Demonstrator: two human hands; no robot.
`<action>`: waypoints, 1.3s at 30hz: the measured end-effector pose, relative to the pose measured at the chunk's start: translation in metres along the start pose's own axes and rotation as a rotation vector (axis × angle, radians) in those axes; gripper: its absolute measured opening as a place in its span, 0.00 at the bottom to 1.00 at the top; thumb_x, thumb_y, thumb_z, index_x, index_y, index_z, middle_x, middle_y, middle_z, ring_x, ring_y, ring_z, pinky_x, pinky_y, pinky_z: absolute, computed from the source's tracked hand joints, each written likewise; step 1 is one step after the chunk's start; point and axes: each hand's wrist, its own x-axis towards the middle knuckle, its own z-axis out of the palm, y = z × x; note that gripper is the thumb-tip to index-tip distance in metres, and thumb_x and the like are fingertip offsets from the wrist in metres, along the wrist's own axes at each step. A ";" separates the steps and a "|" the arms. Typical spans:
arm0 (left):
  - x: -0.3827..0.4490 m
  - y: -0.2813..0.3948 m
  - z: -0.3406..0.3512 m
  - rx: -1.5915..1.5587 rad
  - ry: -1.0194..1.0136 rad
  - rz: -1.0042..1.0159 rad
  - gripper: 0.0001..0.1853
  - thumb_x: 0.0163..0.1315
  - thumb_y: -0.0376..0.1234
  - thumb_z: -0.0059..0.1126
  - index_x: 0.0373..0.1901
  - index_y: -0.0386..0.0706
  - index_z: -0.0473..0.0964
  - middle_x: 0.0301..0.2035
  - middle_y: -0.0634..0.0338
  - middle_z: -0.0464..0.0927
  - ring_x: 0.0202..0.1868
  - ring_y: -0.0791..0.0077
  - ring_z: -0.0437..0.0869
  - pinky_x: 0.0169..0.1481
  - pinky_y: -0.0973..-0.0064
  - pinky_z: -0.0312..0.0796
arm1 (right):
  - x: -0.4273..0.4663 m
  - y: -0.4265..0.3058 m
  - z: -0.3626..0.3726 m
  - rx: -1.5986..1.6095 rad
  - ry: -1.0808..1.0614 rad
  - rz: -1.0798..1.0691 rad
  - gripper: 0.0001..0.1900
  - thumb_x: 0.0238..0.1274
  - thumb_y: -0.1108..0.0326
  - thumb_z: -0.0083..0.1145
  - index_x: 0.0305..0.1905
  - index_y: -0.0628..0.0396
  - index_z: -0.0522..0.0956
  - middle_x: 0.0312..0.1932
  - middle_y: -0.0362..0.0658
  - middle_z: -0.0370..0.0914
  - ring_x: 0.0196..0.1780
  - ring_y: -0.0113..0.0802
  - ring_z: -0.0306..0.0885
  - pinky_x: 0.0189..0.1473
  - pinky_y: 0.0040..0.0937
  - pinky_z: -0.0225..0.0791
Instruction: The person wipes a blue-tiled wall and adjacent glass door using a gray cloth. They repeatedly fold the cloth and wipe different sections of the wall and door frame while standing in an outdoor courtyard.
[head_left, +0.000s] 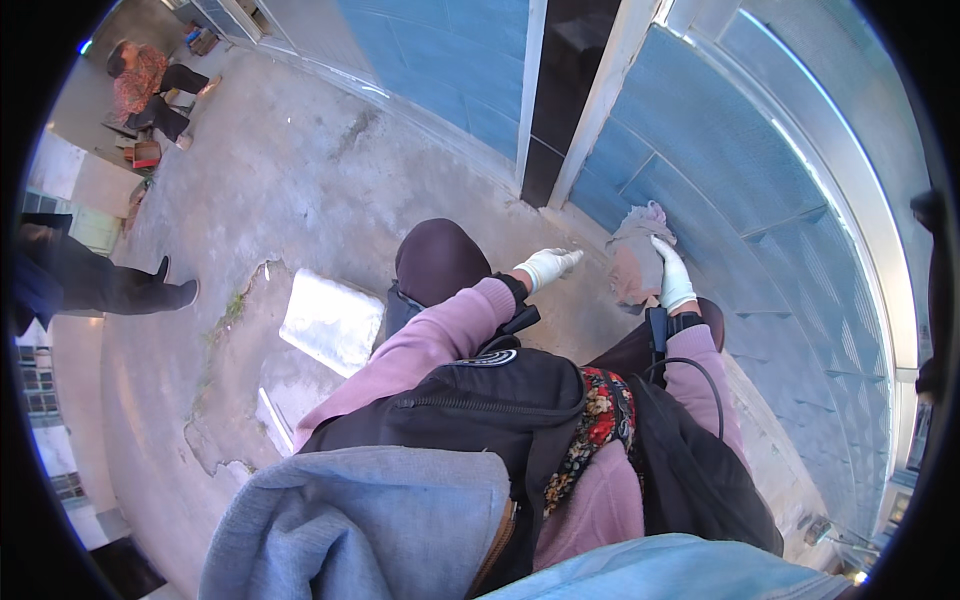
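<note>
My right hand (677, 274), in a white glove, grips the right side of a bunched grey and pinkish cloth rag (637, 259). The rag is at the foot of a blue tiled wall (690, 187), low in front of me. To its left, my left hand (551, 268) reaches forward in a white glove, its fingers stretched out and holding nothing. A gap separates it from the rag. The palm side of my right hand is hidden against the cloth.
A white block (334, 319) lies on the concrete floor (300, 172) beside my left knee, near broken paving. A standing person's dark trouser leg (120, 277) is at the left. Another person (150, 86) sits by the far wall. A dark vertical panel (566, 97) divides the blue wall.
</note>
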 end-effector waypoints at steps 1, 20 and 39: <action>-0.014 0.014 -0.004 -0.115 0.043 0.071 0.32 0.74 0.54 0.54 0.68 0.40 0.72 0.58 0.50 0.80 0.60 0.61 0.82 0.68 0.66 0.70 | -0.003 -0.002 0.003 -0.001 -0.053 -0.037 0.20 0.68 0.62 0.63 0.61 0.57 0.79 0.55 0.45 0.83 0.57 0.39 0.81 0.62 0.37 0.72; -0.203 0.131 -0.016 -0.315 0.205 0.829 0.49 0.72 0.43 0.63 0.83 0.46 0.39 0.72 0.52 0.62 0.70 0.68 0.67 0.73 0.71 0.62 | -0.112 -0.008 0.212 -0.179 -0.449 -0.285 0.21 0.71 0.60 0.60 0.62 0.59 0.78 0.54 0.44 0.82 0.56 0.33 0.80 0.59 0.31 0.72; -0.227 0.074 -0.129 -0.860 0.011 0.955 0.34 0.77 0.37 0.54 0.79 0.37 0.54 0.73 0.52 0.63 0.73 0.67 0.65 0.76 0.70 0.59 | -0.120 0.038 0.322 -0.297 -0.451 -0.248 0.17 0.70 0.72 0.56 0.60 0.60 0.79 0.53 0.44 0.83 0.52 0.34 0.83 0.57 0.33 0.77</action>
